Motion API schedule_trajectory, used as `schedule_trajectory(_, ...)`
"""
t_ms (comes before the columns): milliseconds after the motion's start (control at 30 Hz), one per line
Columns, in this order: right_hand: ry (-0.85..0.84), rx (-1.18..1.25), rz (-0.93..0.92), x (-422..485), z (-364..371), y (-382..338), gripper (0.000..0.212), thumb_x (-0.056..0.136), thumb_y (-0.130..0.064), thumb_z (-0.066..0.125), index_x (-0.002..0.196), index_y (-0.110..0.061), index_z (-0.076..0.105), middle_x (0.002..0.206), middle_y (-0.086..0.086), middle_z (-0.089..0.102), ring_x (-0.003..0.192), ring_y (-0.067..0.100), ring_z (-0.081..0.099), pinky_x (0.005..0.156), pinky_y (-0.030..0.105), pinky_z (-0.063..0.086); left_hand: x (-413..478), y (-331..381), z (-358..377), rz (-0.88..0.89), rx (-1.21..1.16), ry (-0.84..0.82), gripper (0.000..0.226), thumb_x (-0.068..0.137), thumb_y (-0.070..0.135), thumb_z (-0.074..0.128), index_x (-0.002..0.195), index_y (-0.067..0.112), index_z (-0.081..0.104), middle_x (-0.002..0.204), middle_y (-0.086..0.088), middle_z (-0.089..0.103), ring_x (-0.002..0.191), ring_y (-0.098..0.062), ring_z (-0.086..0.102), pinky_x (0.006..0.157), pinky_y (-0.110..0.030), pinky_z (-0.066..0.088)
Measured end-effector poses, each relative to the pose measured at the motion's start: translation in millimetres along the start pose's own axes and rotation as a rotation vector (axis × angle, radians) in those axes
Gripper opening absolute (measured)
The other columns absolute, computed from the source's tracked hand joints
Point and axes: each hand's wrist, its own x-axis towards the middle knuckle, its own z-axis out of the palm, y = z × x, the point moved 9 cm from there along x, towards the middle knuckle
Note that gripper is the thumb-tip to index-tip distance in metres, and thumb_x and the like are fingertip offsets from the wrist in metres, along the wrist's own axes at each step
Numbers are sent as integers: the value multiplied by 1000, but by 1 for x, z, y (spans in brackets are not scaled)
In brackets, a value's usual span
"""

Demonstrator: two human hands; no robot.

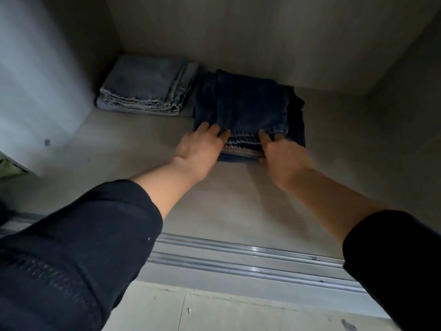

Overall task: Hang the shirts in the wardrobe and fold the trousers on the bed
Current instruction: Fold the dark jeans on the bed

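A folded pair of dark blue jeans (250,108) lies on the wardrobe floor (238,199), near the back wall. My left hand (200,149) holds its near left corner, fingers laid over the top layer. My right hand (279,154) holds the near right corner, with its thumb on top and its fingers lost in shadow at the stack's side. To the left of the dark pair, a folded pair of light blue jeans (145,87) sits in the back left corner.
A metal sliding-door track (250,259) runs across the wardrobe's front edge. A pale wardrobe door or panel (31,80) stands at the left. A bit of green fabric (7,166) shows at the far left edge.
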Motion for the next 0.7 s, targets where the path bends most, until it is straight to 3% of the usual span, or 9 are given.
schedule_trajectory(167, -37, 123, 63, 25, 7, 7, 75, 93, -11, 54, 153, -11, 9, 136, 23, 42, 120, 38, 49, 88, 39, 46, 31, -14, 17, -61, -123, -95, 82, 90, -4, 50, 153, 23, 5, 143, -9, 32, 134, -30, 27, 105, -39, 39)
schedule_trajectory(300, -67, 256, 87, 42, 14, 12, 77, 94, -33, 49, 153, -10, 6, 148, 19, 28, 133, 37, 35, 101, 40, 39, 50, -15, 20, -35, -159, -46, 73, 93, 6, 45, 153, 19, 6, 140, -11, 35, 126, -31, 33, 101, -38, 38)
schedule_trajectory(400, -109, 325, 86, 50, 27, 13, 77, 91, -39, 50, 152, -10, 11, 148, 14, 22, 133, 34, 33, 104, 41, 38, 60, -18, 24, -50, -162, -80, 75, 94, 15, 46, 153, 20, -1, 145, -10, 30, 128, -32, 30, 103, -39, 34)
schedule_trajectory(500, -190, 367, 75, 43, 37, 12, 84, 91, -42, 53, 153, -13, 5, 150, 7, 11, 138, 31, 26, 111, 39, 33, 56, -19, 27, -51, -179, -107, 73, 97, 23, 42, 152, 21, -4, 148, -9, 25, 134, -31, 25, 108, -39, 28)
schedule_trajectory(700, -180, 489, 71, -1, 25, 6, 77, 93, -31, 53, 153, -13, 9, 155, 5, 13, 140, 30, 25, 111, 38, 32, 9, -16, 35, -69, -267, -203, 72, 96, 29, 44, 152, 20, 0, 156, -5, 14, 140, -32, 18, 113, -44, 25)
